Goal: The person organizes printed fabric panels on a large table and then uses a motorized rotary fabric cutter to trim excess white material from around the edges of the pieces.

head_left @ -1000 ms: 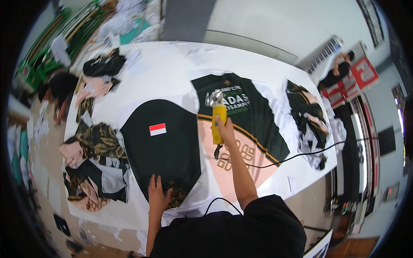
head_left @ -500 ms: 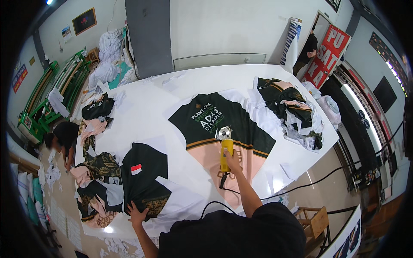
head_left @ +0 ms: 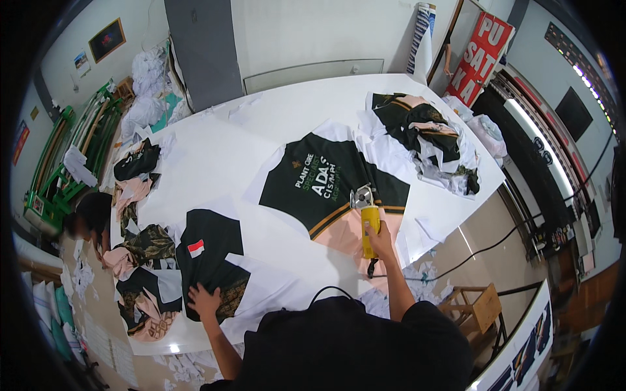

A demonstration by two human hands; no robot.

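"So, what had changed?"

"The yellow cutter [head_left: 370,216] had shifted toward four o'clock on the lettered panel [head_left: 287,186], apparently advancing work along the striped band [head_left: 331,221]. The right hand [head_left: 383,240] had its fingers wrapped around it."

"And the left hand [head_left: 205,301]?"

"Fingers spread, pressing the patched panel [head_left: 212,241], at half past seven."

"Writing?"

"White-and-green lettering there; white capitals covered a red sign [head_left: 479,58] near two o'clock."

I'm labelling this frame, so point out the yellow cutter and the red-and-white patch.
Yellow cutter [head_left: 370,217], head view: on its yellow body.
Red-and-white patch [head_left: 195,246], head view: on its red part.
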